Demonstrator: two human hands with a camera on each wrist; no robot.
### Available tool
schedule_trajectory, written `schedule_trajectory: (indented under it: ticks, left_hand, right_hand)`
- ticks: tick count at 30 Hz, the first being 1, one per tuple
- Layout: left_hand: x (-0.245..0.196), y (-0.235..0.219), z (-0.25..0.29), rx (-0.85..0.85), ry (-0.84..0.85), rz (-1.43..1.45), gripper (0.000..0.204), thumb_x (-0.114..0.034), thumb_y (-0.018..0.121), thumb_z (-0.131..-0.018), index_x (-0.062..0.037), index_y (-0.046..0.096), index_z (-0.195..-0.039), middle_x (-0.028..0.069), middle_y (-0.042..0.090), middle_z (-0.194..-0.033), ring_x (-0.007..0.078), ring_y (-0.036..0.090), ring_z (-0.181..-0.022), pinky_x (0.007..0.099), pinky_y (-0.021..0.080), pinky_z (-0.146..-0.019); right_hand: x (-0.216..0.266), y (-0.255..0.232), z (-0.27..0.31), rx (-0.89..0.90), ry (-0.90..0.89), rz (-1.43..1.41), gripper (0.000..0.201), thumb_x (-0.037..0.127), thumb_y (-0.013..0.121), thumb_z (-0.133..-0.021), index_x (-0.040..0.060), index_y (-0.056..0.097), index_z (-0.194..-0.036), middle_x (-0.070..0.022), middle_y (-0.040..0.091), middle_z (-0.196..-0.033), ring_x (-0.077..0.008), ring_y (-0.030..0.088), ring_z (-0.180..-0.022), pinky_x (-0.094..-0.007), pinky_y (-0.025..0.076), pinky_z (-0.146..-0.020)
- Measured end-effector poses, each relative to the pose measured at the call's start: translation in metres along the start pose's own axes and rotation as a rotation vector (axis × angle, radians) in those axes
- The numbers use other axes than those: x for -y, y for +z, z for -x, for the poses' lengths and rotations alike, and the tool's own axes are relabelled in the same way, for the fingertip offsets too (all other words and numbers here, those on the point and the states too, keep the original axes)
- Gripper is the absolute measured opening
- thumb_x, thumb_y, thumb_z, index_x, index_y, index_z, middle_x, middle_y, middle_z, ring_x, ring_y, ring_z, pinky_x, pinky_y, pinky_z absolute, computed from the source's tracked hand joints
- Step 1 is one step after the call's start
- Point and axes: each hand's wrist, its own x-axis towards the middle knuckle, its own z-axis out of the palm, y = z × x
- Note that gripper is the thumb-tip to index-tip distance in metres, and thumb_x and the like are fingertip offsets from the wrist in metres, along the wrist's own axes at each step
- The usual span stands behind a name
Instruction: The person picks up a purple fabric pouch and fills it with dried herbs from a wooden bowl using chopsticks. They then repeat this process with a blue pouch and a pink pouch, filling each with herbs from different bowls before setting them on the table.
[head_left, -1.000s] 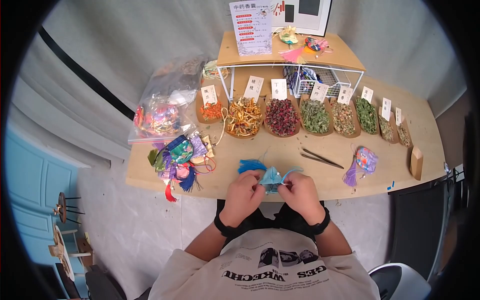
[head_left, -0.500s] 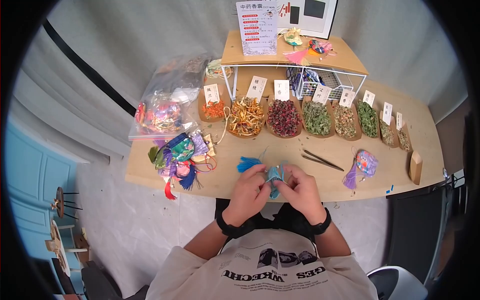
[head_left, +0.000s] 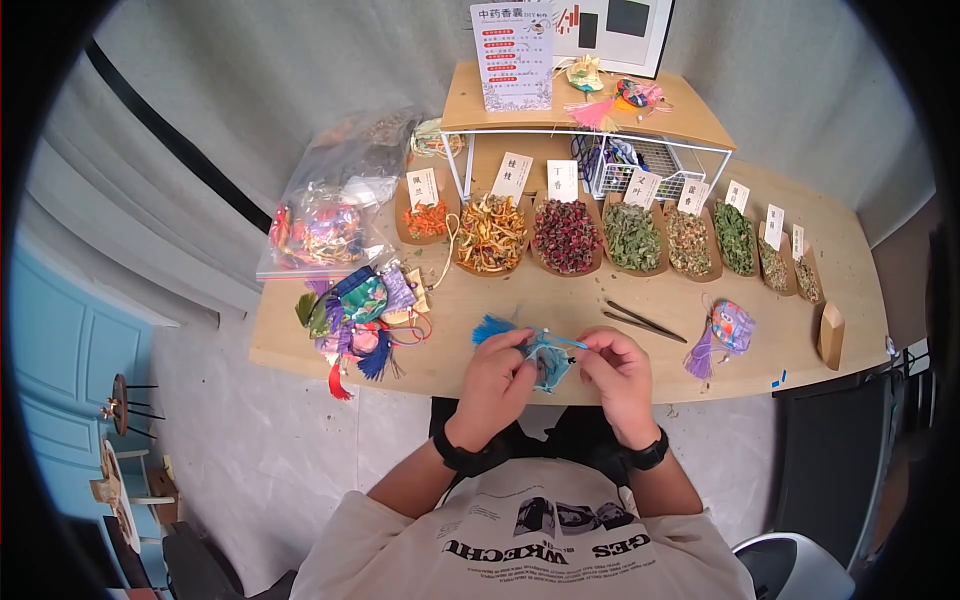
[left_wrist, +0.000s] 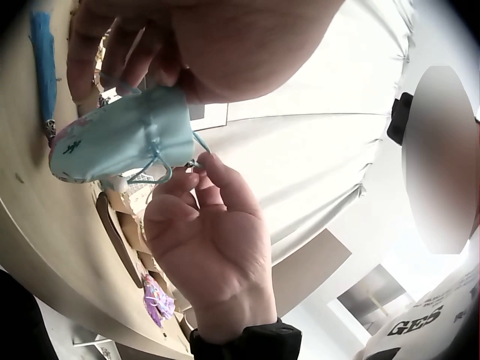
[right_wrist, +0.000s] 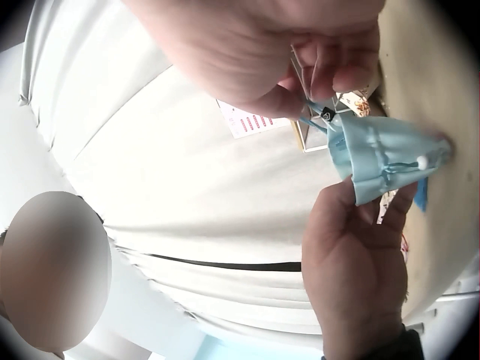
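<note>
The pale-blue pouch (head_left: pixel 551 366) is at the counter (head_left: pixel 560 305)'s six o'clock edge, blue tassel (head_left: pixel 491 328) toward ten o'clock. Your left grip (head_left: pixel 497 387) pinches the pouch's fabric near its mouth; your right grip (head_left: pixel 618 388) pinches the thin cord (right_wrist: pixel 313 124). Assessed: light, limp, slightly slippery, liable to crumple under pressure. Recommended hold: the gathered collar, lightly; take the cord beside its dark bead (right_wrist: pixel 327 115), where slipping appears least likely.
</note>
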Motion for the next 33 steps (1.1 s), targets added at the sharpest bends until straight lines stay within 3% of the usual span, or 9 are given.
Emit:
schedule_trajectory:
  ticks: [10,16,19,20,22,23,25,28,33]
  left_hand:
    - [-0.006,-0.007,-0.004,-0.189,0.154,-0.104,0.013,0.003,0.065,-0.079,0.0019,0.06,-0.068,0.0197,0.072,-0.115,0.034,0.064,-0.1,0.0414,0.05,-0.089]
    - [0.007,-0.007,0.005,-0.209,-0.007,0.07,0.014,0.006,0.065,-0.078,0.0031,0.058,-0.067,0.0191,0.074,-0.109,0.0284,0.067,-0.082,0.0372,0.054,-0.076]
    - [0.007,-0.008,0.004,-0.214,-0.052,0.099,0.014,0.005,0.065,-0.08,0.0042,0.058,-0.067,0.0198,0.074,-0.106,0.0277,0.067,-0.079,0.036,0.054,-0.074]
    - [0.007,-0.007,0.005,-0.218,-0.048,0.103,0.015,0.005,0.065,-0.081,0.0044,0.059,-0.068,0.0202,0.074,-0.106,0.0282,0.068,-0.08,0.0359,0.054,-0.074]
    - [0.004,-0.007,0.005,-0.222,-0.043,0.109,0.016,0.004,0.066,-0.083,0.0046,0.059,-0.068,0.0207,0.074,-0.105,0.0287,0.069,-0.08,0.0358,0.054,-0.075]
    - [-0.001,-0.006,0.004,-0.213,-0.075,0.113,0.017,0.004,0.066,-0.083,0.0044,0.059,-0.068,0.021,0.074,-0.105,0.029,0.07,-0.082,0.0357,0.055,-0.075]
    - [-0.004,-0.002,0.005,-0.198,-0.107,0.119,0.017,0.003,0.066,-0.084,0.0041,0.059,-0.068,0.0212,0.073,-0.105,0.0294,0.07,-0.084,0.0357,0.055,-0.076]
    - [-0.001,0.006,0.006,-0.189,-0.02,0.102,0.018,0.002,0.067,-0.086,0.0039,0.06,-0.07,0.0213,0.073,-0.105,0.0291,0.07,-0.083,0.0352,0.055,-0.074]
    - [-0.001,0.006,0.011,-0.13,-0.008,0.121,0.016,0.0,0.071,-0.086,0.0015,0.059,-0.076,0.0208,0.071,-0.111,0.026,0.07,-0.081,0.0342,0.054,-0.067]
  right_hand:
    - [0.008,-0.017,0.006,0.179,0.162,-0.431,0.02,-0.007,0.06,-0.094,0.004,0.061,-0.11,-0.0111,0.072,-0.093,-0.0097,0.053,-0.057,-0.0243,0.041,-0.05]
    - [0.005,-0.039,-0.001,-0.082,0.148,-0.283,0.029,-0.002,0.062,-0.092,0.0047,0.057,-0.119,-0.0115,0.071,-0.096,-0.0098,0.052,-0.053,-0.024,0.039,-0.044]
    - [0.001,-0.042,-0.004,-0.506,0.051,-0.095,0.04,-0.005,0.059,-0.089,0.0037,0.052,-0.128,-0.0105,0.068,-0.109,-0.0074,0.052,-0.057,-0.022,0.043,-0.049]
    - [0.001,-0.038,-0.003,-0.505,0.051,-0.094,0.04,-0.005,0.059,-0.089,0.0037,0.052,-0.128,-0.0105,0.068,-0.109,-0.0074,0.052,-0.057,-0.022,0.043,-0.049]
    - [0.0,-0.032,-0.002,-0.58,-0.39,0.31,0.038,-0.008,0.06,-0.089,0.0024,0.056,-0.125,-0.0071,0.068,-0.104,-0.0043,0.049,-0.058,-0.0205,0.041,-0.051]
    - [-0.003,-0.034,0.001,-0.58,-0.39,0.311,0.038,-0.008,0.06,-0.089,0.0024,0.056,-0.125,-0.0071,0.068,-0.104,-0.0043,0.049,-0.058,-0.0205,0.041,-0.051]
    - [-0.005,-0.036,0.01,-0.172,-0.319,0.518,0.032,-0.009,0.063,-0.088,0.0023,0.063,-0.119,-0.0021,0.068,-0.097,-0.0024,0.047,-0.06,-0.0198,0.04,-0.053]
    - [-0.002,-0.005,0.013,0.1,-0.111,0.475,0.017,-0.004,0.068,-0.089,0.0012,0.069,-0.106,-0.0005,0.067,-0.085,-0.0025,0.052,-0.062,-0.021,0.043,-0.054]
    - [-0.024,0.003,0.012,0.168,-0.176,0.589,0.01,0.001,0.07,-0.089,-0.0008,0.07,-0.099,-0.0096,0.067,-0.078,-0.0135,0.062,-0.063,-0.0281,0.048,-0.057]
